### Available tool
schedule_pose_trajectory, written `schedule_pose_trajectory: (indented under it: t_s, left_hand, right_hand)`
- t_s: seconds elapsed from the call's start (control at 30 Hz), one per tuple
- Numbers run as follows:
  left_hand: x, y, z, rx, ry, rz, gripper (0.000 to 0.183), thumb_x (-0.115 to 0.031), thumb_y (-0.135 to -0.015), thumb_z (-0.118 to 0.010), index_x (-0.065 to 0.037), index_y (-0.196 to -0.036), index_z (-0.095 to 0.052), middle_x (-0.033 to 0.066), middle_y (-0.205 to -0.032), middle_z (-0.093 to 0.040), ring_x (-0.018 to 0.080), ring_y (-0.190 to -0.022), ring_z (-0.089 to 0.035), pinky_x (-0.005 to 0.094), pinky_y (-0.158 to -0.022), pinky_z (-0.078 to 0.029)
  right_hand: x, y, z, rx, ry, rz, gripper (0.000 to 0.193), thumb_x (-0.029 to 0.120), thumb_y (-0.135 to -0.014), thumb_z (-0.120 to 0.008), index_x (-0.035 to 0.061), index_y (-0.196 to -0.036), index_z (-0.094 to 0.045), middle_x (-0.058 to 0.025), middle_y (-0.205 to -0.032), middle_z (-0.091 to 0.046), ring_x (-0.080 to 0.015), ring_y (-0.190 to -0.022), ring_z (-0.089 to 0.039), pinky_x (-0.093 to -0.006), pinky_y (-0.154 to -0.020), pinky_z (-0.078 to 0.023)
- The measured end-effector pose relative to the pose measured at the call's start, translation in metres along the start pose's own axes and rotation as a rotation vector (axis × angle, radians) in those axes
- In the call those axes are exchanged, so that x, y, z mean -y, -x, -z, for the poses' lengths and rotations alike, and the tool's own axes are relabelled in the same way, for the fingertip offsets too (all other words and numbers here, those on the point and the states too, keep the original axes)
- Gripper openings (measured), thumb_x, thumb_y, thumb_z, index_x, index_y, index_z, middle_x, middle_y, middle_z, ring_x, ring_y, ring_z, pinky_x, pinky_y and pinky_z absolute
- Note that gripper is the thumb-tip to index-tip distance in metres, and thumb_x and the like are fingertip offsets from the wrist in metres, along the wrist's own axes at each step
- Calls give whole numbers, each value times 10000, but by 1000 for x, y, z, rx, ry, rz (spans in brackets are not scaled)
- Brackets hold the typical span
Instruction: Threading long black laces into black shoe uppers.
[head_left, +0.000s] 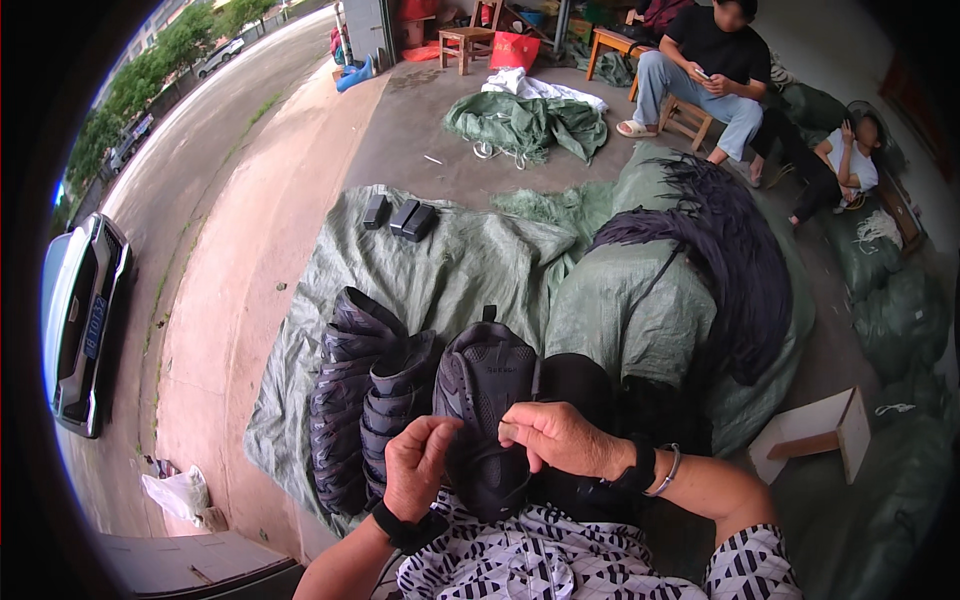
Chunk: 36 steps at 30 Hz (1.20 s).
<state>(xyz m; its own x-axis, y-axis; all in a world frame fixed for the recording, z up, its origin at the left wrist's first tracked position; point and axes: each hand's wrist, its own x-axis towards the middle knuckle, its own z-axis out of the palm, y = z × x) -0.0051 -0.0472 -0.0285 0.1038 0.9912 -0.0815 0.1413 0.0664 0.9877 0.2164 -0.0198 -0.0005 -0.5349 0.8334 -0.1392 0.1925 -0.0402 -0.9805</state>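
Observation:
A dark grey and black shoe (488, 375) lies in front of me, close to my lap, its heel loop pointing away. My left hand (418, 466) is at the shoe's left edge, thumb and fingers pinched together. Over its right side, my right hand (562, 438) is also closed in a pinch. Whatever either pinch holds is too thin or hidden to make out. Left of the shoe, two rows of similar dark shoes (352, 400) are nested tightly together on a green woven sheet (455, 255). A thick bundle of long dark laces (735, 250) drapes over a bulky green sack (630, 310).
Small black blocks (410, 220) rest on the sheet's far part. A white board piece (815, 435) stands at right. Two people sit at back right, one on a wooden stool (690, 122). Crumpled sacks (530, 122) lie farther back. A car (85, 325) is parked at left.

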Motion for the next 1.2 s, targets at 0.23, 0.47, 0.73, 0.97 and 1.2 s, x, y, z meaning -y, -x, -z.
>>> schedule_pose_trajectory:
  t_s: [0.23, 0.47, 0.73, 0.97, 1.2]
  left_hand:
    - [6, 8, 2, -24, 209, 4, 227, -78, -967, -498, 5, -1178, -506, 38, -850, -620, 121, -715, -593, 228, -729, -497]
    - [11, 12, 2, 100, 31, 107, 123, -104, -854, -675, 6, -806, -645, 57, -750, -587, 134, -675, -563, 262, -615, -454]
    - [10, 11, -5, 58, -57, 95, 166, -133, -837, -683, 14, -789, -622, 47, -692, -564, 115, -641, -532, 256, -585, -437]
    - [13, 15, -10, -6, -105, 24, 158, -111, -827, -674, 16, -770, -599, 49, -678, -547, 107, -621, -510, 253, -570, -427]
    - [14, 11, -10, -31, -135, 20, 188, -135, -819, -681, 13, -741, -595, 56, -655, -542, 111, -595, -504, 266, -549, -424]
  right_hand:
    - [11, 45, 49, 750, 205, -512, 259, 228, -964, -485, 1, -962, -609, -52, -879, -673, -93, -484, -577, -211, -505, -453]
    - [9, 11, 51, -120, -23, -73, 141, 136, -926, -574, 10, -954, -632, 53, -722, -567, 10, -575, -464, -156, -510, -356]
    - [25, -31, 8, 9, -144, -161, 323, 211, -990, -442, -25, -1169, -570, -41, -643, -604, -58, -437, -539, -168, -405, -399]
    - [16, -13, 0, 142, -154, -370, 352, 205, -991, -424, -29, -1234, -523, -69, -673, -618, -103, -473, -599, -180, -409, -419]
    - [15, -21, -8, 89, -264, -342, 310, 255, -988, -442, -6, -1071, -587, -76, -618, -610, -126, -429, -584, -202, -370, -408]
